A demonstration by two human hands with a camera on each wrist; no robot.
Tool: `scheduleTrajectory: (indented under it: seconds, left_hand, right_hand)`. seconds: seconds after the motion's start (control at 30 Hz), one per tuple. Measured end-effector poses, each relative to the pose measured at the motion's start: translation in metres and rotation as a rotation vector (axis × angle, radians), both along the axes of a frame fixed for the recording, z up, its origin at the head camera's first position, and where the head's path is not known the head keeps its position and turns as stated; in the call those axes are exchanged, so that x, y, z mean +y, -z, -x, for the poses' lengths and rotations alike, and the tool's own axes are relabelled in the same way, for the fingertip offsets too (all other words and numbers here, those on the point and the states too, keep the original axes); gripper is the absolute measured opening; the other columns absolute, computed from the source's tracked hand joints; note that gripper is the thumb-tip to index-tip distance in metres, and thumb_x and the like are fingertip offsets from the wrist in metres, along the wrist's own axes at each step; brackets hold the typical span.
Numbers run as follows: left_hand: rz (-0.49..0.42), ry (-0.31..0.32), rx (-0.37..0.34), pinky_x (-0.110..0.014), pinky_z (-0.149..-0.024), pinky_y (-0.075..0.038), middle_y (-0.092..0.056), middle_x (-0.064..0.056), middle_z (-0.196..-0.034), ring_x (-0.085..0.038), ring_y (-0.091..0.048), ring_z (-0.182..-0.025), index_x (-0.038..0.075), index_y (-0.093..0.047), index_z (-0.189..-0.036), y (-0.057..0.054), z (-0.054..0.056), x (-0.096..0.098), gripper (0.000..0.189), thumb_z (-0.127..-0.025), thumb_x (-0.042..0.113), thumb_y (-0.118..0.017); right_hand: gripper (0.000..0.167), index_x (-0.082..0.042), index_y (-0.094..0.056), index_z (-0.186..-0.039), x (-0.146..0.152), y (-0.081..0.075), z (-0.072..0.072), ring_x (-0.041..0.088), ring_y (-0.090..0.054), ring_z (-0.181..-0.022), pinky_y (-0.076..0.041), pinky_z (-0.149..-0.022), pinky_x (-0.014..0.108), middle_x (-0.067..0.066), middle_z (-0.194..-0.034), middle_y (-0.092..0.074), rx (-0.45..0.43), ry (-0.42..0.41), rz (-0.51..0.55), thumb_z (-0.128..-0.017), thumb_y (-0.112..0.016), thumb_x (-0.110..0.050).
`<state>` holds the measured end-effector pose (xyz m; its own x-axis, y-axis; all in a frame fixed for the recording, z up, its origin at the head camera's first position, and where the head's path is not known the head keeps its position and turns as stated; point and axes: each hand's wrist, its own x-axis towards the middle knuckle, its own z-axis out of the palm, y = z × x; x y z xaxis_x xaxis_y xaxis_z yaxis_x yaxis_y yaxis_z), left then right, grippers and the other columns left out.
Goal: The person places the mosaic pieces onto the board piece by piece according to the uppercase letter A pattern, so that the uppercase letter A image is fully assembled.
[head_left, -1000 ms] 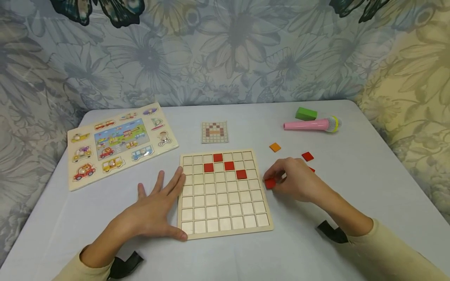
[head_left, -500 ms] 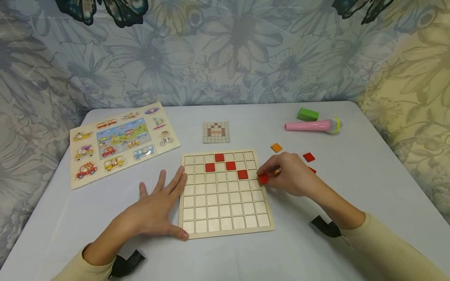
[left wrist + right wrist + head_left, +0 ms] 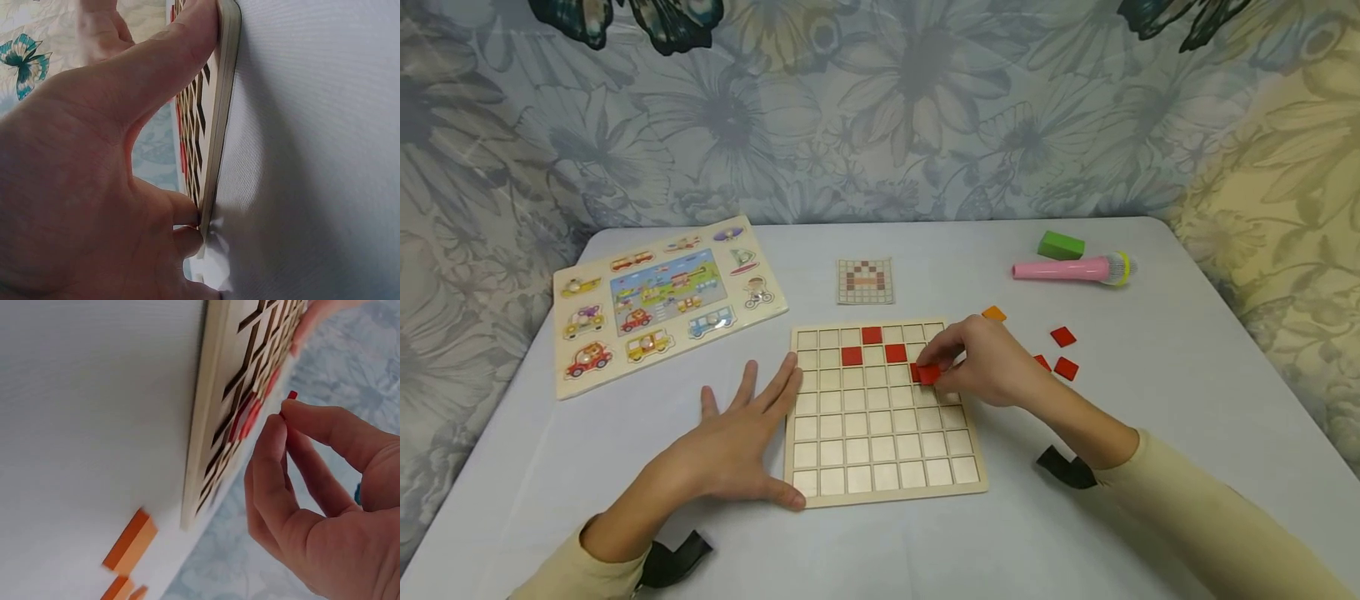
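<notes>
Right hand (image 3: 988, 363), right of frame centre, pinches red tile (image 3: 929, 375) over grid board (image 3: 880, 450); low pass could dislodge seated tile (image 3: 914, 373). Left hand (image 3: 730, 450) spread.

Grid board (image 3: 887, 425): finished in pale wood, patterned in squares
Held tile (image 3: 929, 375): coloured red
Microphone (image 3: 1063, 270): coloured pink, ringed in yellow
Block (image 3: 1061, 246): coloured green
Backdrop (image 3: 895, 142): patterned with blue-grey flowers
Sleeves (image 3: 1217, 517): coloured beige
</notes>
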<state>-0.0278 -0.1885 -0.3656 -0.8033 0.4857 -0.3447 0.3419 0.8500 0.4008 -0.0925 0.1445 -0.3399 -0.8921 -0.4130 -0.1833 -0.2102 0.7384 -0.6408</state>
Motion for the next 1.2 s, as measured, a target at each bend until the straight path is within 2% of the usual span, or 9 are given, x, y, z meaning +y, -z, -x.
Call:
scheduleTrajectory:
  seconds: [0.23, 0.5, 0.83, 1.2]
  left_hand:
    - [0.014, 0.0, 0.008, -0.096, -0.096, -0.002, 0.006, -0.004, -0.177, -0.056, 0.002, -0.157, 0.01, -0.009, -0.169, -0.001, 0.0, 0.001, 0.149, -0.06, 0.078, -0.086]
    - [0.037, 0.001, 0.018, -0.096, -0.097, -0.004, 0.006, -0.003, -0.177, -0.056, 0.0, -0.157, 0.011, -0.009, -0.169, 0.0, -0.001, 0.001, 0.149, -0.06, 0.079, -0.084]
    - [0.041, 0.005, 0.019, -0.096, -0.096, -0.004, 0.006, -0.004, -0.177, -0.057, -0.001, -0.156, 0.01, -0.009, -0.169, -0.002, -0.001, 0.001, 0.149, -0.061, 0.08, -0.083]
    - [0.038, 0.0, 0.01, -0.096, -0.096, -0.003, 0.008, -0.002, -0.177, -0.058, -0.001, -0.156, 0.011, -0.009, -0.169, -0.001, 0.0, 0.001, 0.148, -0.06, 0.079, -0.085]
  right_hand:
    - [0.026, -0.016, -0.083, -0.095, -0.02, 0.002, 0.009, 0.015, -0.061, -0.078, -0.051, -0.072, 0.032, -0.003, -0.079, -0.07, -0.034, -0.013, 0.004, -0.075, -0.083, 0.0]
    - [0.027, -0.016, -0.083, -0.092, -0.045, 0.002, 0.016, 0.015, -0.066, -0.08, -0.055, -0.074, 0.03, -0.004, -0.084, -0.075, -0.096, -0.04, 0.04, -0.073, -0.083, 0.003]
    - [0.026, -0.018, -0.083, -0.09, -0.073, 0.005, 0.027, 0.014, -0.067, -0.079, -0.056, -0.073, 0.029, -0.005, -0.083, -0.075, -0.122, -0.046, 0.06, -0.07, -0.087, -0.001]
    - [0.025, -0.016, -0.083, -0.089, -0.098, 0.007, 0.031, 0.012, -0.068, -0.082, -0.056, -0.075, 0.026, -0.004, -0.084, -0.076, -0.142, -0.067, 0.055, -0.07, -0.09, 0.0]
